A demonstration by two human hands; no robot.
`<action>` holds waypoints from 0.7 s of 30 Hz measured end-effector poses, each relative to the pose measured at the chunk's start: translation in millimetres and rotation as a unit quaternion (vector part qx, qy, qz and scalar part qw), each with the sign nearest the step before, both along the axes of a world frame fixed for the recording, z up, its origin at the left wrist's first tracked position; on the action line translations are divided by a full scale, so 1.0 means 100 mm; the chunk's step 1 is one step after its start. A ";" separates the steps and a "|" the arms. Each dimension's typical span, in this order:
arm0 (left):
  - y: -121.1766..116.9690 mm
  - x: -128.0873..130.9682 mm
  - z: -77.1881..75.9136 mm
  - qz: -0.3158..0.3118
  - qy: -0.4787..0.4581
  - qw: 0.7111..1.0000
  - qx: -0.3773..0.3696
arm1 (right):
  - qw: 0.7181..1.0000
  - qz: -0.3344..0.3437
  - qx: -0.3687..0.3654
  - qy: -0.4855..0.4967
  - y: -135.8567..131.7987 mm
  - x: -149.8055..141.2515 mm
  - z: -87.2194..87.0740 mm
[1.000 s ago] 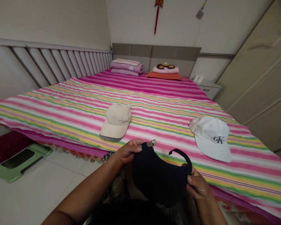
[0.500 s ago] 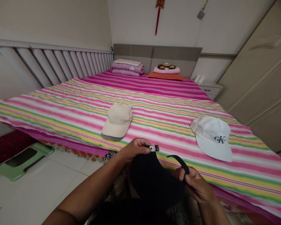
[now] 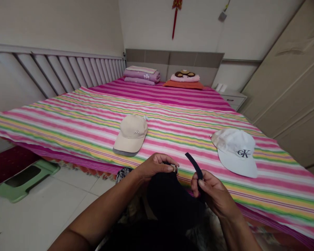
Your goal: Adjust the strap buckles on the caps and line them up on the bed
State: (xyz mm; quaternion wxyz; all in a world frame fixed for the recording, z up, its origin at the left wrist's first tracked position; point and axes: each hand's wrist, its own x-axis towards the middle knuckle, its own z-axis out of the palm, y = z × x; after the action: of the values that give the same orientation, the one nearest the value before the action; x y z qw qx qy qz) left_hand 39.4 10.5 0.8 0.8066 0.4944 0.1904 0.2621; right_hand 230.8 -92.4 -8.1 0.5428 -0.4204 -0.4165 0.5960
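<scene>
I hold a dark navy cap (image 3: 172,202) in front of me at the near edge of the bed. My left hand (image 3: 153,168) pinches the cap's back by its metal buckle (image 3: 174,168). My right hand (image 3: 214,195) grips the cap's loose strap (image 3: 195,166), which sticks up and to the left, free of the buckle. A beige cap (image 3: 131,134) lies on the striped bedspread (image 3: 172,115) just beyond my left hand. A white cap with dark letters (image 3: 237,150) lies to the right.
Folded purple bedding (image 3: 142,74) and a pillow with an orange cloth (image 3: 185,79) rest at the headboard. A green step stool (image 3: 23,177) stands on the tiled floor at left. A nightstand (image 3: 231,97) and wardrobe doors (image 3: 290,87) are at right.
My hands have come closer together. The right hand slid along the strap and raised its free end upright; the left hand turned the buckle towards it and lowered the cap.
</scene>
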 end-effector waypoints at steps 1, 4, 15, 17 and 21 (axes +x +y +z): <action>-0.01 0.01 0.00 -0.001 0.002 1.000 0.003 | 1.000 0.001 -0.001 -0.006 0.02 -0.02 0.03; -0.02 0.05 -0.01 0.004 0.002 1.000 0.010 | 0.999 -0.006 -0.016 -0.037 0.09 -0.10 0.10; -0.02 0.16 -0.01 0.026 0.038 0.990 0.135 | 0.998 -0.039 -0.034 -0.038 0.24 -0.34 0.13; -0.03 0.14 0.00 0.018 0.052 0.983 0.177 | 0.998 -0.041 -0.042 -0.028 0.24 -0.34 0.11; -0.06 0.12 0.01 0.030 0.070 0.964 0.254 | 0.997 -0.047 -0.054 -0.014 0.25 -0.34 0.07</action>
State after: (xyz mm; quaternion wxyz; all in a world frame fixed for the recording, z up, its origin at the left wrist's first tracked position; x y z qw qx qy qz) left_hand 51.6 4.6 1.6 0.6308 0.6944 0.1886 0.2903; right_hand 196.8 -67.8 -1.3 0.5409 -0.4764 -0.3711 0.5854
